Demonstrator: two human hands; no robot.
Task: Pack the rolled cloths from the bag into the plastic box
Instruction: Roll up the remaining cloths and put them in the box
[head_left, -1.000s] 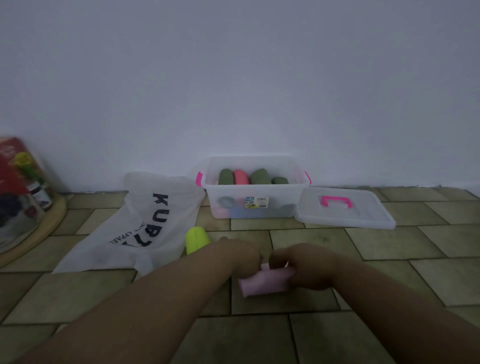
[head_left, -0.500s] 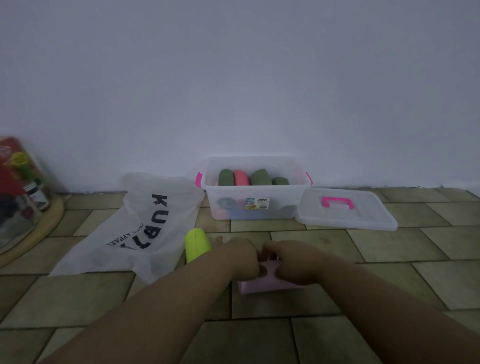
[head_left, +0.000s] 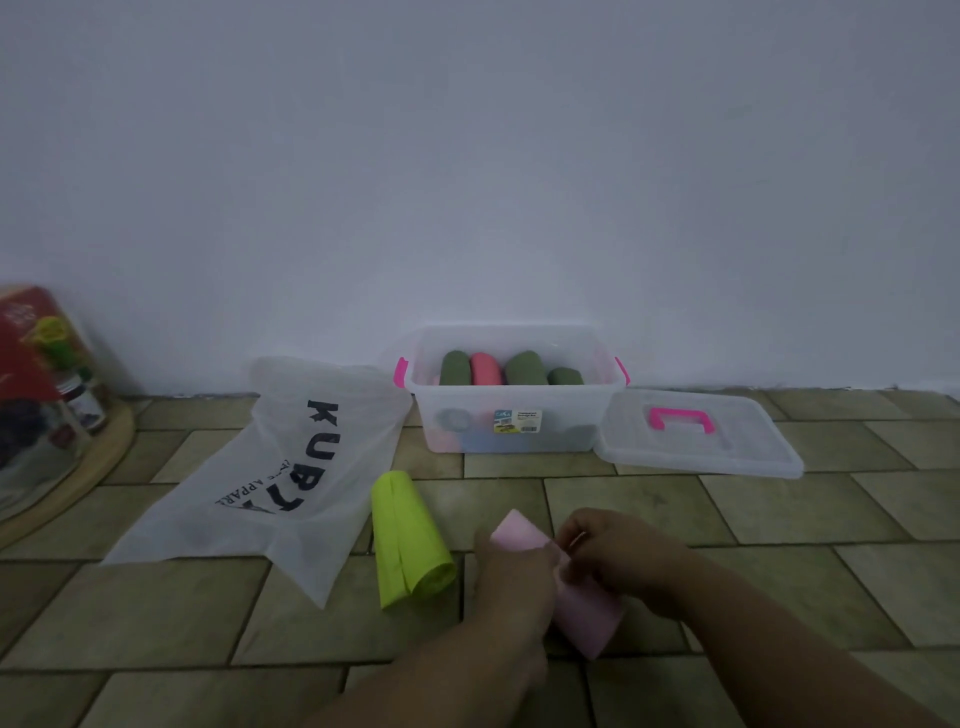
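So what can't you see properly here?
Head view:
- Middle of the pink roll: under the left hand and right hand.
- Cloths low in the plastic box: blurred by its cloudy wall.
- Its label: too small to read.
- The red clutter, far left: blurry, cut by the edge.

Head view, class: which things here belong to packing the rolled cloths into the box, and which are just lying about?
Job: pink rolled cloth, held by left hand and right hand; lime rolled cloth; bag; plastic box; lid.
Lying about: wooden tray; jars; red packet.
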